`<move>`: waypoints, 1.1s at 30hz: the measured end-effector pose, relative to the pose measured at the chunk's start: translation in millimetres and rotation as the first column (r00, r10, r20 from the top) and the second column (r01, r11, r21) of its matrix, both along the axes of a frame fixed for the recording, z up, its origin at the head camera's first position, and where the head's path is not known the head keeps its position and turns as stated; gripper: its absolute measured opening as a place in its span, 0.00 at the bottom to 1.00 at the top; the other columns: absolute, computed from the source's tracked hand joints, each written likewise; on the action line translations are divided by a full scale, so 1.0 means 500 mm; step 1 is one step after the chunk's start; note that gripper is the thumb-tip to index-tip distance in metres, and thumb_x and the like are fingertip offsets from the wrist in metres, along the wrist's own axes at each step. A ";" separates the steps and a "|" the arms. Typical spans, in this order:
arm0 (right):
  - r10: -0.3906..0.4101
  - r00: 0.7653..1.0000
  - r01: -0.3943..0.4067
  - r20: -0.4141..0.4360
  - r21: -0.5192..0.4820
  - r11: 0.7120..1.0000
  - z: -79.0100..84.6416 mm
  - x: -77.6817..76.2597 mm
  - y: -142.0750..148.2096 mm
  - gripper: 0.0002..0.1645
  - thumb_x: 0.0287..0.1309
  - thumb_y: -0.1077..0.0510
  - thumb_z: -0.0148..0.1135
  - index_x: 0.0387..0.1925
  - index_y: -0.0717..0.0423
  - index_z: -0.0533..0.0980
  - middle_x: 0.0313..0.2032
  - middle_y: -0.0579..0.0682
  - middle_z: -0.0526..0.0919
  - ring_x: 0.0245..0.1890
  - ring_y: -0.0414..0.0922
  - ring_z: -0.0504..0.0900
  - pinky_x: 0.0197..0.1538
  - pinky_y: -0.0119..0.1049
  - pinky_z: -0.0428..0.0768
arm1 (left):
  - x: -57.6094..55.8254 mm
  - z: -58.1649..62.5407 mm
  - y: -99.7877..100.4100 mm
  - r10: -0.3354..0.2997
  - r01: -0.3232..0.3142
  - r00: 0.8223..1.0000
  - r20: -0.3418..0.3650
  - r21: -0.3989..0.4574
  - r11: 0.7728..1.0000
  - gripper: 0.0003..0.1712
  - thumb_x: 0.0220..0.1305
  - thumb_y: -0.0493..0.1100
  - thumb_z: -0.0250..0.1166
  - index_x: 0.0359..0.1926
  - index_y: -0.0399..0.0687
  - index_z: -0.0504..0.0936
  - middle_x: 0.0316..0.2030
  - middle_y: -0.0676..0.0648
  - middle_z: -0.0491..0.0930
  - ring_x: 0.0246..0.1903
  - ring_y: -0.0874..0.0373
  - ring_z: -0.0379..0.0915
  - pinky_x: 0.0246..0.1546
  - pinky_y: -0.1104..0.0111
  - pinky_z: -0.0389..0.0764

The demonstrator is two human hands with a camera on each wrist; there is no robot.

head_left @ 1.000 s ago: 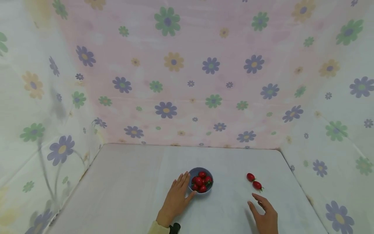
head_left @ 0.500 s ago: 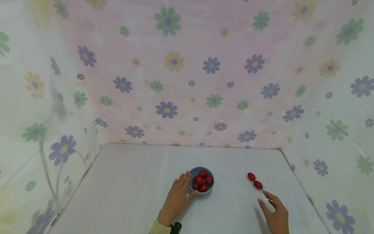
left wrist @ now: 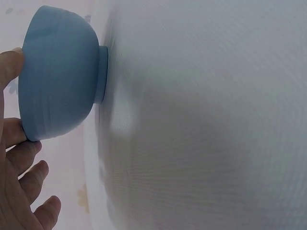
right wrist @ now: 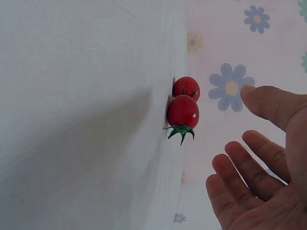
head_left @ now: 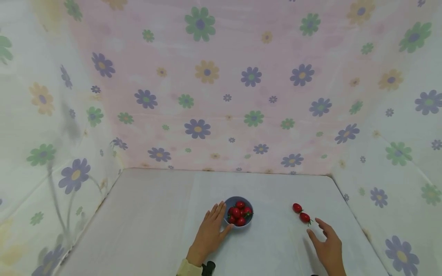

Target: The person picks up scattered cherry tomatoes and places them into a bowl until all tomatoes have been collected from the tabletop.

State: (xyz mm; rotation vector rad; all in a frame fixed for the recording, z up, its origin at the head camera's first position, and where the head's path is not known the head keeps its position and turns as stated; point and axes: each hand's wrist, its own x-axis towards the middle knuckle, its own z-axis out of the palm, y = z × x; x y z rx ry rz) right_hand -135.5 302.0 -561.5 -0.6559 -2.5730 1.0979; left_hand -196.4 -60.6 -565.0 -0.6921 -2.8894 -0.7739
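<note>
In the head view, a small blue bowl (head_left: 231,201) stands on the white table, holding several red cherry tomatoes (head_left: 236,213). My left hand (head_left: 208,232) lies along its left side, fingers straight, fingertips and thumb at the rim. The left wrist view shows the bowl's (left wrist: 60,76) outer wall and foot, with the thumb at one part of the rim and the index fingertip at another. Two more cherry tomatoes (head_left: 305,217) with green stems lie to the right, end to end. Just in front of them, my right hand (head_left: 327,239) hovers with thumb and fingers apart, holding nothing.
White cloth covers the table (head_left: 155,214). A pink flowered backdrop (head_left: 221,96) rises behind it, and pale flowered sheets (head_left: 397,172) close in the left and right sides.
My right hand has moved right and slightly up, from in front of the two loose tomatoes to their lower right. The left hand stays at the bowl.
</note>
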 end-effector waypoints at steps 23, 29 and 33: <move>0.205 0.977 -0.202 0.061 -0.059 0.978 -0.009 -0.079 0.006 0.43 0.66 0.62 0.66 0.74 0.73 0.56 0.71 0.73 0.61 0.69 0.68 0.65 0.70 0.61 0.67 | -0.003 -0.005 -0.003 0.010 -0.010 1.000 -0.010 -0.004 1.000 0.43 0.74 0.62 0.57 0.76 0.37 0.61 0.77 0.41 0.59 0.76 0.40 0.54 0.72 0.42 0.62; 0.223 0.972 -0.220 0.079 -0.048 0.974 -0.008 -0.089 0.005 0.40 0.66 0.62 0.65 0.72 0.73 0.59 0.69 0.74 0.64 0.67 0.68 0.67 0.68 0.62 0.70 | -0.004 -0.008 -0.001 0.017 -0.017 1.000 0.013 -0.005 1.000 0.44 0.74 0.64 0.55 0.77 0.39 0.60 0.78 0.42 0.57 0.77 0.42 0.52 0.73 0.43 0.60; 0.238 0.967 -0.236 0.087 -0.029 0.971 -0.008 -0.092 0.009 0.38 0.66 0.62 0.65 0.71 0.73 0.62 0.68 0.74 0.66 0.66 0.68 0.69 0.67 0.62 0.71 | -0.003 -0.011 0.001 0.012 -0.012 1.000 0.017 -0.005 1.000 0.45 0.74 0.65 0.54 0.77 0.39 0.60 0.78 0.42 0.58 0.77 0.41 0.53 0.73 0.43 0.60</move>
